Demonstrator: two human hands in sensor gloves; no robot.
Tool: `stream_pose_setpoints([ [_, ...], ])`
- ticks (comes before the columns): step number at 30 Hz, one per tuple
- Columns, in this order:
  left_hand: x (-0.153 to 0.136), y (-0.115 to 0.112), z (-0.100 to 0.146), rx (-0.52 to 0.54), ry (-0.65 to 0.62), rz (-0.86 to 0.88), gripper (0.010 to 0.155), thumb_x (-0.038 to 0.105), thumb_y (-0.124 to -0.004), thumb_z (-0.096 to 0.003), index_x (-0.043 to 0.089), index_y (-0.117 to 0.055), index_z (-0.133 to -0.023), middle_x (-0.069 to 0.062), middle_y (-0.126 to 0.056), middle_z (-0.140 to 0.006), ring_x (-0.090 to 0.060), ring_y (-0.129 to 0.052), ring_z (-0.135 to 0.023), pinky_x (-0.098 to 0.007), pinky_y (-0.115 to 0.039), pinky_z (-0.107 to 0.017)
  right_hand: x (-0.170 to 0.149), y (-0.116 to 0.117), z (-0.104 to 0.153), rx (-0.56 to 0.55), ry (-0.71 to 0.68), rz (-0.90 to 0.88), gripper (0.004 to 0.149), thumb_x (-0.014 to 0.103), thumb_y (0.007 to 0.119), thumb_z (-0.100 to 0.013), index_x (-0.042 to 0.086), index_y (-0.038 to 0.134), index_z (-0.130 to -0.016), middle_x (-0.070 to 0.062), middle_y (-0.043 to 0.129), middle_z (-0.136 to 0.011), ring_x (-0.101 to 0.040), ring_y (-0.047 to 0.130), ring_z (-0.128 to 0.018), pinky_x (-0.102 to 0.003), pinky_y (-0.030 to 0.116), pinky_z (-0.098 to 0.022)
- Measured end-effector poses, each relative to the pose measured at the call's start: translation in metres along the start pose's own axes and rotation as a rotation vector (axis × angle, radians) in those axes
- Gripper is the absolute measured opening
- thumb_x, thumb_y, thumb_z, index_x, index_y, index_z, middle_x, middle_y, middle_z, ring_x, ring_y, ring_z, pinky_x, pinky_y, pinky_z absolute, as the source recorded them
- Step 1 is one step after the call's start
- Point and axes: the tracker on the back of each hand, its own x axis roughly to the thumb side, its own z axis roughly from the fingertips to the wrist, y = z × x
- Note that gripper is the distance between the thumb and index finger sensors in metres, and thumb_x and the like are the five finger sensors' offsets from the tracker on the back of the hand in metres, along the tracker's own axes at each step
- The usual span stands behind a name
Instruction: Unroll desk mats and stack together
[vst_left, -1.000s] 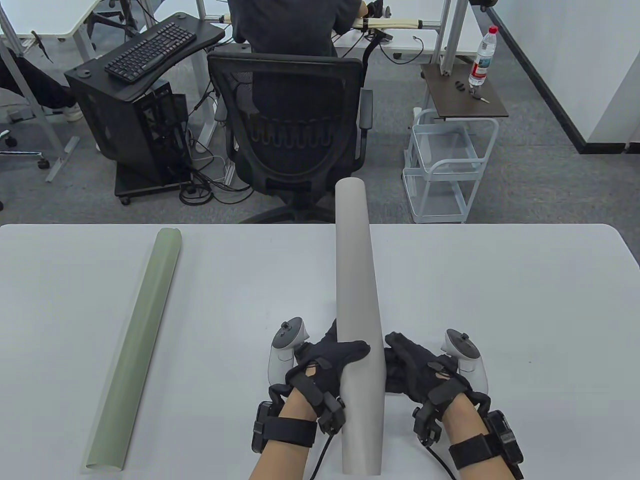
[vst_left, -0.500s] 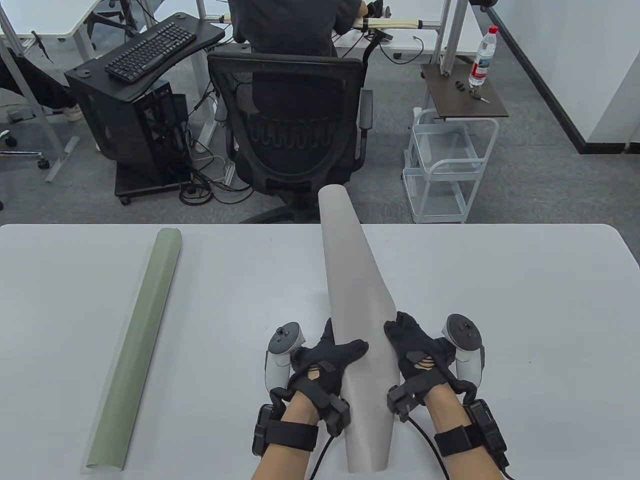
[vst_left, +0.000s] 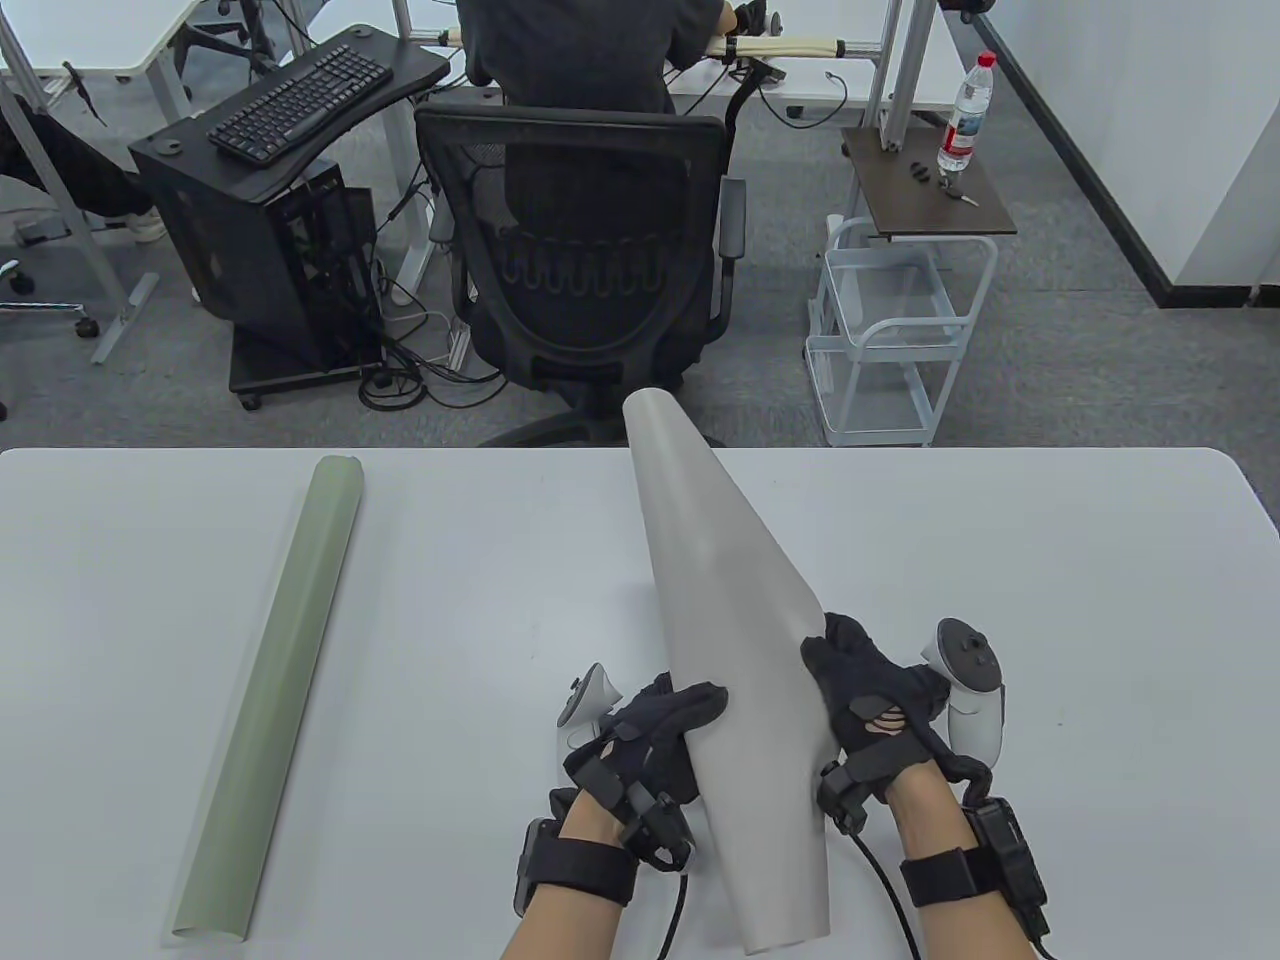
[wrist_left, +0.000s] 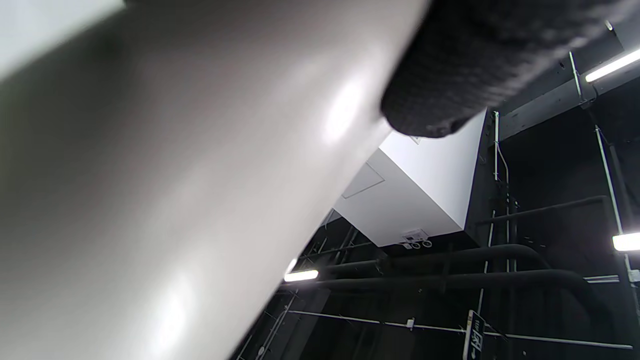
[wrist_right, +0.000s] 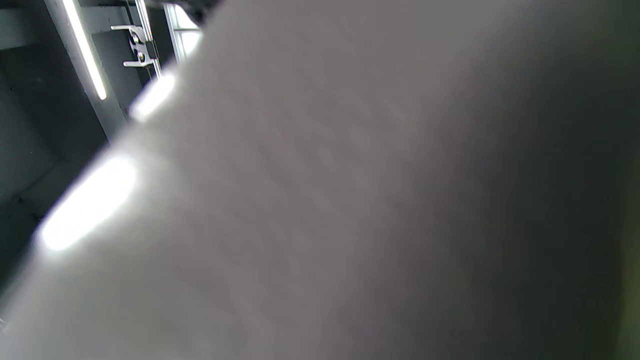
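1. A grey desk mat (vst_left: 735, 640), partly unrolled into a cone, lies near the middle of a pale table (vst_left: 1050, 560). Its narrow end points far, past the table's far edge; its wide end is near.
2. The left hand (vst_left: 650, 735) grips the mat's left side, fingers curled over its top.
3. The right hand (vst_left: 875, 695) holds the mat's right edge; its fingers are hidden behind the sheet.
4. A green desk mat (vst_left: 275, 690), rolled tight, lies well apart on the table's left side.
5. Both wrist views are filled mostly by blurred grey mat surface.
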Motion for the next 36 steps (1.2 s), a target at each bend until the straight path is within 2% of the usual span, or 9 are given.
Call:
stream_pose_setpoints([
  [4,0.001,0.002,0.005,0.03,0.013,0.02,0.067,0.04,-0.09,-0.0459,0.029,-0.051,-0.099,0.011,-0.082,-0.069,-0.015,-0.092,-0.068,-0.047,-0.085,-0.06,0.0,0.002,-0.001,-0.021,-0.005,0.052,0.044,0.029,0.066,-0.056,0.02,0.052,-0.097,-0.006,0.085,-0.071,-0.015,0.096,-0.02,-0.027,0.088,-0.011],
  [7,-0.002,0.001,0.003,-0.004,-0.008,0.089,0.068,0.028,-0.085,-0.0479,0.032,-0.044,-0.102,-0.014,-0.051,-0.112,-0.051,-0.076,-0.096,-0.06,-0.081,-0.063,-0.004,-0.004,-0.002,-0.035,-0.005,0.12,0.044,0.032,0.065,-0.056,0.023,0.052,-0.097,-0.002,0.086,-0.07,-0.011,0.096,-0.019,-0.023,0.089,-0.01],
  [14,0.006,-0.003,0.002,-0.01,-0.098,0.003,0.086,0.031,-0.078,-0.0491,0.034,-0.009,-0.101,-0.014,-0.043,-0.115,-0.043,-0.077,-0.098,-0.061,-0.071,-0.069,-0.002,-0.018,0.003,-0.062,0.001,0.058,0.044,0.031,0.066,-0.055,0.022,0.054,-0.096,-0.003,0.087,-0.069,-0.012,0.096,-0.017,-0.023,0.088,-0.008],
  [23,0.01,0.002,0.007,0.035,-0.11,0.017,0.089,0.034,-0.076,-0.0485,0.025,-0.002,-0.098,-0.015,-0.035,-0.113,-0.036,-0.071,-0.096,-0.055,-0.07,-0.069,0.002,-0.038,0.011,-0.118,-0.005,0.053,0.044,0.031,0.066,-0.055,0.022,0.055,-0.096,-0.003,0.088,-0.068,-0.012,0.096,-0.016,-0.024,0.088,-0.007],
  [25,0.009,0.005,0.007,0.085,-0.107,0.038,0.095,0.037,-0.087,-0.0466,0.017,-0.011,-0.1,-0.008,-0.045,-0.111,-0.029,-0.078,-0.089,-0.047,-0.077,-0.067,0.0,-0.039,0.01,-0.113,0.002,0.046,0.044,0.031,0.067,-0.055,0.022,0.055,-0.096,-0.004,0.088,-0.068,-0.013,0.096,-0.016,-0.024,0.088,-0.007],
  [30,0.006,0.004,0.005,0.068,-0.09,0.074,0.074,0.042,-0.095,-0.0439,0.024,-0.046,-0.097,0.006,-0.073,-0.09,-0.014,-0.093,-0.067,-0.035,-0.088,-0.055,-0.004,-0.033,0.007,-0.065,0.019,0.037,0.044,0.031,0.067,-0.055,0.021,0.055,-0.096,-0.004,0.088,-0.068,-0.013,0.096,-0.016,-0.024,0.088,-0.008],
  [33,0.008,0.002,0.005,0.016,-0.115,0.101,0.069,0.039,-0.092,-0.0454,0.032,-0.045,-0.096,0.005,-0.067,-0.098,-0.027,-0.086,-0.092,-0.061,-0.082,-0.063,-0.002,-0.03,0.007,-0.064,0.013,0.061,0.044,0.032,0.067,-0.055,0.022,0.056,-0.096,-0.002,0.089,-0.068,-0.011,0.096,-0.016,-0.023,0.088,-0.007],
  [34,0.011,0.001,0.005,-0.047,-0.138,0.085,0.071,0.036,-0.09,-0.0463,0.031,-0.04,-0.096,-0.004,-0.055,-0.109,-0.046,-0.076,-0.1,-0.064,-0.082,-0.062,-0.001,-0.03,0.007,-0.067,0.008,0.078,0.044,0.032,0.067,-0.055,0.023,0.056,-0.096,-0.001,0.089,-0.067,-0.011,0.095,-0.015,-0.022,0.088,-0.007],
  [36,0.016,-0.003,0.004,-0.096,-0.179,0.109,0.079,0.031,-0.085,-0.0468,0.021,-0.023,-0.096,-0.014,-0.041,-0.112,-0.046,-0.083,-0.094,-0.061,-0.084,-0.062,-0.001,-0.033,0.008,-0.077,0.009,0.073,0.044,0.032,0.066,-0.055,0.023,0.056,-0.096,-0.001,0.089,-0.067,-0.011,0.095,-0.016,-0.022,0.088,-0.007],
])
